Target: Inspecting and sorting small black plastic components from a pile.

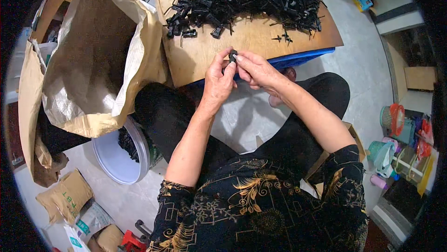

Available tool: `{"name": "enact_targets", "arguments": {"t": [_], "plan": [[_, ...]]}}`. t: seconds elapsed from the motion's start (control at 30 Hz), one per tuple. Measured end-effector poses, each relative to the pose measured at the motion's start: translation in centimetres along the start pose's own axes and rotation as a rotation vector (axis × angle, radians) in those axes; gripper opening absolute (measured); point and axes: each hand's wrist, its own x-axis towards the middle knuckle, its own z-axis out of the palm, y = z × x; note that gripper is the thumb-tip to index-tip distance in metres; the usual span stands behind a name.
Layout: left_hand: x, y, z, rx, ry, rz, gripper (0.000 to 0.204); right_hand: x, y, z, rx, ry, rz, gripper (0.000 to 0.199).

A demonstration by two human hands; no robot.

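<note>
Both my hands meet over the near edge of a wooden board (186,66). Between them is a small black plastic part (233,55); its exact kind is too small to make out. My left hand (219,77) pinches it between thumb and fingers. From the other side, my right hand (256,68) grips the same part with thumb and forefinger, its other fingers curled. Beyond my hands, a big heap of black plastic parts (247,3) with thin stems covers the far half of the board. A few loose pieces (282,38) lie at the heap's near edge.
A large open paper sack (151,52) stands left of the board. Below it is a white bucket (143,147) holding more black parts. Filled bags (65,196) lie at lower left. Baskets (397,119) and household goods line the right side. The board rests on something blue (302,57).
</note>
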Motion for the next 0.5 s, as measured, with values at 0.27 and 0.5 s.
{"name": "enact_targets", "arguments": {"t": [0.27,0.5], "plan": [[0.3,-0.2,0.2,-0.034,0.045,-0.02,0.036,0.9,0.2,0.0,0.048,-0.009,0.005,0.031],[0.4,-1.5,-0.1,0.206,0.212,0.221,0.032,1.7,-0.5,1.1,0.089,-0.025,0.064,0.032]]}}
